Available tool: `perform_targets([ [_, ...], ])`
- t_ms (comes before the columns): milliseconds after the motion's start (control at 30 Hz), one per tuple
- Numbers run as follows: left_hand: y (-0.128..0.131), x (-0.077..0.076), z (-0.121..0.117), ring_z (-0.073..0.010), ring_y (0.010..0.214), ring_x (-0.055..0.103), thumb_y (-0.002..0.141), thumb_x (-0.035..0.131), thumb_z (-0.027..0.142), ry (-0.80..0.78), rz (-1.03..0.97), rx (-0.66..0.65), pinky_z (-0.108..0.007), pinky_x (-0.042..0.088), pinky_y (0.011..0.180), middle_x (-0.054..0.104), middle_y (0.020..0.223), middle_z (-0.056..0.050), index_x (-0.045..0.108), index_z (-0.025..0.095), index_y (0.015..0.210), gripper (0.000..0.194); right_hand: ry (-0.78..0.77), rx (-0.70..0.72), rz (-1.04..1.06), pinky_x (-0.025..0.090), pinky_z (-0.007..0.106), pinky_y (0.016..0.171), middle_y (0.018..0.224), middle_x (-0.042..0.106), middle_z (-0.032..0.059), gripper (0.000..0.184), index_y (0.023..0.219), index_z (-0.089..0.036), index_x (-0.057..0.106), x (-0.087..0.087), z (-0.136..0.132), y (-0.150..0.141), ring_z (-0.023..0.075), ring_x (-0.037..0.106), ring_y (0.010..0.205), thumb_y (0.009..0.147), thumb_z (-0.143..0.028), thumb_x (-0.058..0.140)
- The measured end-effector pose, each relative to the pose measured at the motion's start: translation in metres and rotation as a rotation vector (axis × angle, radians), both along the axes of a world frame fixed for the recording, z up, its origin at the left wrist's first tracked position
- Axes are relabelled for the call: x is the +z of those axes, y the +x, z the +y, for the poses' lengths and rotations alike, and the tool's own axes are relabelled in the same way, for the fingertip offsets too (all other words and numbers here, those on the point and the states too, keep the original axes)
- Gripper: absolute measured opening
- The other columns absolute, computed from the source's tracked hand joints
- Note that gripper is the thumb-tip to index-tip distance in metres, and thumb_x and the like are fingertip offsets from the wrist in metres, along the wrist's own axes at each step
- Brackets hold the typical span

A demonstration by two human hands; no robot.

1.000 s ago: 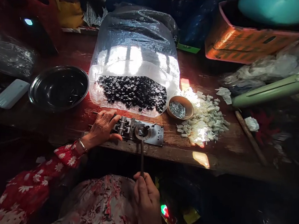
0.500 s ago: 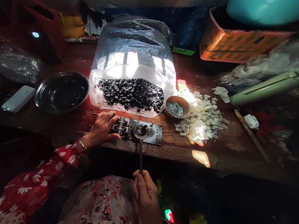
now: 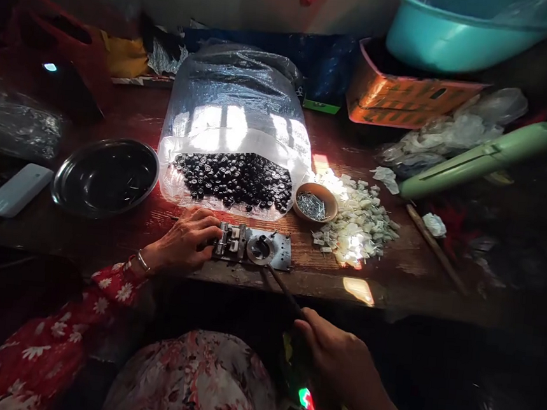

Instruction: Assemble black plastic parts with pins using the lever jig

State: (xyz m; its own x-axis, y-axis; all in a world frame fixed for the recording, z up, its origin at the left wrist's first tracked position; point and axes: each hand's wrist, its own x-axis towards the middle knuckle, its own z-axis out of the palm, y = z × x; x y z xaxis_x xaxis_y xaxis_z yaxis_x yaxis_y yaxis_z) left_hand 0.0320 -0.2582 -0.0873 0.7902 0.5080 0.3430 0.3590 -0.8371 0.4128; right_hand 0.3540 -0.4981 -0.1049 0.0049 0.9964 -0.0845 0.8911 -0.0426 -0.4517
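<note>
A metal jig plate (image 3: 276,251) with a round socket (image 3: 260,248) and a clamp block (image 3: 231,239) is fixed at the front edge of the wooden bench (image 3: 406,274). My left hand (image 3: 185,240) rests on the bench with its fingers curled against the clamp block. A dark lever handle (image 3: 282,285) runs from the round socket toward me and to the right. My right hand (image 3: 337,357) is closed around the lever's near end, below the bench edge.
Behind the jig lies a clear plastic bag (image 3: 236,119) of black round parts (image 3: 235,179). A small bowl of pins (image 3: 316,202) and a heap of white pieces (image 3: 356,218) sit to the right. A dark metal bowl (image 3: 106,176) and a white phone (image 3: 16,189) lie left.
My right hand has swung the lever handle from pointing straight toward me to angling out to the right. My left hand stays at the clamp block.
</note>
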Motion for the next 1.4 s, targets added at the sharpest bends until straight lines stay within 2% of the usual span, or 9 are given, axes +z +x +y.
perform_targets([
  [133, 0.005, 0.002, 0.003, -0.024, 0.108, 0.062, 0.09, 0.063, 0.016, -0.038, -0.022, -0.03, -0.049, 0.046, 0.109, 0.073, 0.108, -0.004, 0.067, 0.024, 0.092, 0.009, 0.261, -0.003, -0.324, 0.039, 0.031, 0.06, 0.083, 0.077, 0.0069, 0.041, 0.1, -0.023, 0.073, -0.011, 0.033, 0.047, 0.0226, 0.069, 0.069, 0.111, -0.047, 0.042],
  [233, 0.007, 0.0, 0.007, -0.0228, 0.104, 0.063, 0.089, 0.064, 0.015, -0.108, -0.05, -0.045, -0.045, 0.049, 0.103, 0.073, 0.103, -0.003, 0.066, 0.023, 0.088, 0.008, 0.354, 0.031, -0.412, 0.041, 0.035, 0.073, 0.085, 0.076, 0.0084, 0.037, 0.099, -0.021, 0.075, -0.017, 0.066, 0.063, 0.0248, 0.066, 0.079, 0.109, -0.039, 0.045],
  [433, 0.008, -0.007, 0.009, -0.0206, 0.098, 0.064, 0.09, 0.065, 0.016, -0.144, -0.128, -0.049, -0.043, 0.05, 0.1, 0.074, 0.095, -0.002, 0.068, 0.023, 0.089, 0.008, 0.46, 0.015, -0.301, 0.04, 0.04, 0.093, 0.095, 0.075, 0.0069, 0.027, 0.108, -0.021, 0.074, -0.025, 0.114, 0.039, 0.0248, 0.063, 0.092, 0.108, -0.031, 0.049],
  [667, 0.003, -0.001, 0.008, -0.018, 0.088, 0.067, 0.089, 0.071, 0.017, -0.084, -0.387, 0.025, -0.037, 0.053, 0.089, 0.074, 0.09, -0.001, 0.066, 0.022, 0.09, 0.007, 0.53, 0.047, -0.027, 0.047, 0.042, 0.09, 0.099, 0.074, 0.0085, 0.022, 0.104, -0.023, 0.074, -0.018, 0.143, 0.01, 0.0267, 0.061, 0.094, 0.107, -0.034, 0.055],
  [733, -0.009, 0.005, 0.014, -0.0182, 0.088, 0.069, 0.089, 0.073, 0.02, 0.013, -0.416, 0.155, -0.038, 0.052, 0.09, 0.075, 0.092, -0.001, 0.067, 0.022, 0.09, 0.006, 0.527, 0.029, 0.077, 0.049, 0.04, 0.088, 0.099, 0.074, 0.0078, 0.021, 0.104, -0.023, 0.074, -0.013, 0.149, 0.003, 0.0258, 0.063, 0.095, 0.107, -0.033, 0.055],
  [900, -0.07, 0.013, 0.036, -0.0242, 0.089, 0.065, 0.089, 0.071, 0.031, 0.295, -0.255, 0.792, -0.045, 0.045, 0.097, 0.075, 0.091, -0.004, 0.07, 0.021, 0.089, 0.011, 0.492, -0.045, 0.187, 0.05, 0.037, 0.086, 0.096, 0.076, 0.0068, 0.027, 0.1, -0.024, 0.076, -0.003, 0.174, -0.019, 0.0254, 0.067, 0.093, 0.107, -0.038, 0.054],
  [1067, -0.115, 0.007, 0.05, -0.0327, 0.102, 0.061, 0.091, 0.063, 0.033, 0.261, 0.077, 1.013, -0.048, 0.041, 0.094, 0.074, 0.097, -0.01, 0.073, 0.021, 0.087, 0.016, 0.241, -0.117, -0.016, 0.04, 0.032, 0.07, 0.094, 0.08, 0.0063, 0.032, 0.098, -0.024, 0.077, 0.009, 0.22, -0.046, 0.0243, 0.072, 0.088, 0.108, -0.044, 0.054],
  [1233, -0.089, 0.002, 0.043, -0.0348, 0.11, 0.058, 0.095, 0.066, 0.038, 0.376, 0.009, 1.02, -0.049, 0.04, 0.095, 0.072, 0.114, -0.012, 0.075, 0.021, 0.099, 0.019, -0.008, -0.129, -0.248, 0.031, 0.032, 0.063, 0.1, 0.082, 0.0107, 0.034, 0.101, -0.023, 0.078, 0.016, 0.259, -0.069, 0.0253, 0.073, 0.087, 0.107, -0.048, 0.055],
  [1400, -0.028, -0.01, 0.055, -0.0324, 0.106, 0.062, 0.099, 0.065, 0.034, 0.241, 0.131, 0.72, -0.044, 0.045, 0.089, 0.075, 0.108, -0.01, 0.075, 0.021, 0.11, 0.02, -0.026, -0.089, -0.193, 0.037, 0.032, 0.069, 0.104, 0.082, 0.0087, 0.023, 0.108, -0.026, 0.079, 0.014, 0.264, -0.075, 0.0245, 0.072, 0.09, 0.104, -0.038, 0.06],
])
